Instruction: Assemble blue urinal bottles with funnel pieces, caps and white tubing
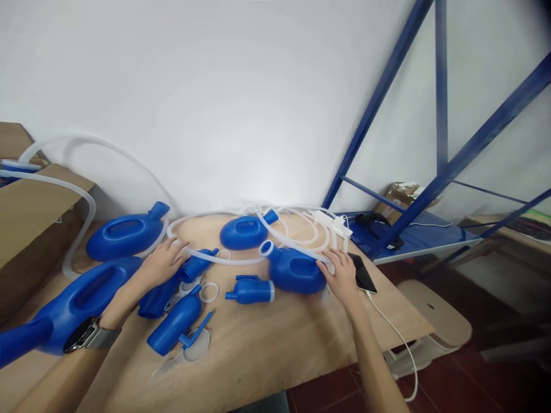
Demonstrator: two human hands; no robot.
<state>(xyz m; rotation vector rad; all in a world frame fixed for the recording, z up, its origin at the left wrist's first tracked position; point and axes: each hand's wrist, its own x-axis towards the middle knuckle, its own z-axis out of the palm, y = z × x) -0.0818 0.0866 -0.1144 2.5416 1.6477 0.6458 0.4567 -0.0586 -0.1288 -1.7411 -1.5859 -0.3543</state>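
Note:
A translucent white hose (pixel 232 261) runs in a shallow curve over the middle of the table. My left hand (pixel 162 265) is closed on it at the left, above several blue plastic spout pieces. My right hand (pixel 341 274) has its fingers round a stretch of hose at the right, beside a blue bottle (pixel 297 280) with a handle opening and a white-rimmed neck. Between my hands lies a short blue spout piece (pixel 250 291) with a white ring on its wide end. A loose white ring (pixel 210 292) rests nearer my left hand.
Other blue bottles lie at the back (pixel 244 232) and left (pixel 124 236). A cardboard box (pixel 38 218) stands at the far left, with hose looping from it. On the right are a white power strip (pixel 331 222), a phone (pixel 364 274) with a cable, a stool (pixel 434 310) and a blue metal frame (pixel 387 86).

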